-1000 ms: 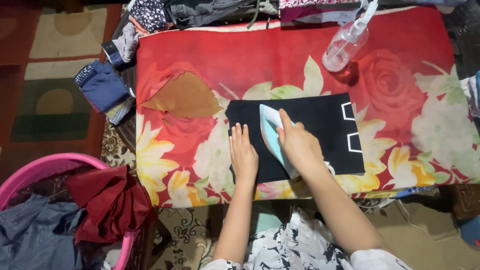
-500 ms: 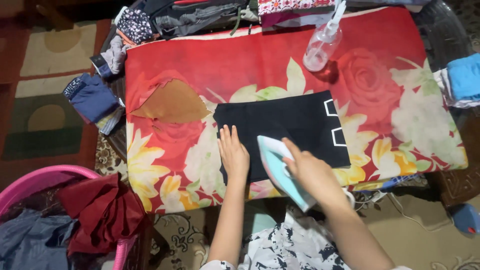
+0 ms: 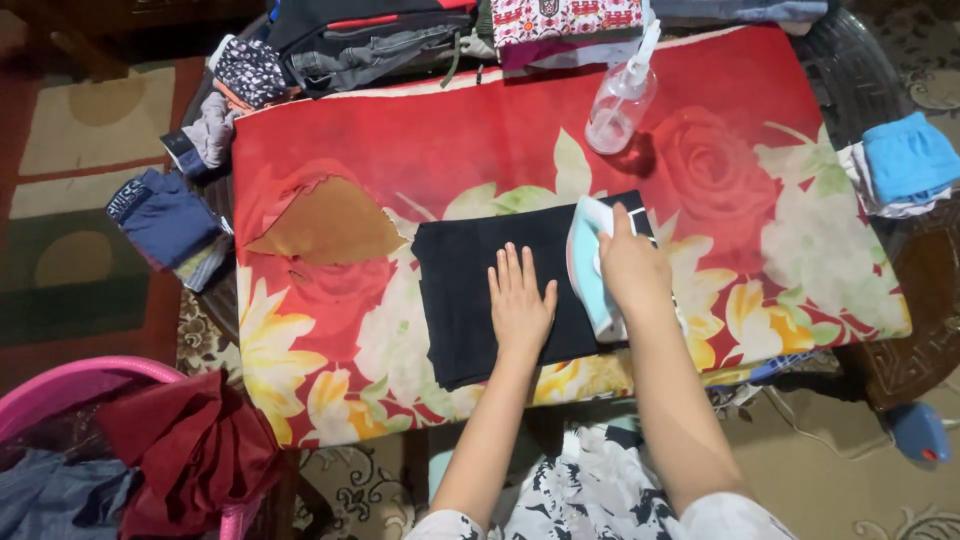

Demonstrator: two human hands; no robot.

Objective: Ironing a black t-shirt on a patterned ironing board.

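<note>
Black folded garment is laid mid red floral cover, below spray bottle. Soft, light, prob. slippery when pushed; best pinned flat near its middle. Left hand is spread flat on it, fingers apart. Right hand is clamped round pale-blue iron at garment's right end.

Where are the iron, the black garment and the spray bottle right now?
iron (image 3: 584, 262), head view, on its pale blue body.
black garment (image 3: 455, 290), head view, on its bare left half.
spray bottle (image 3: 617, 108), head view, on its clear body.
</note>
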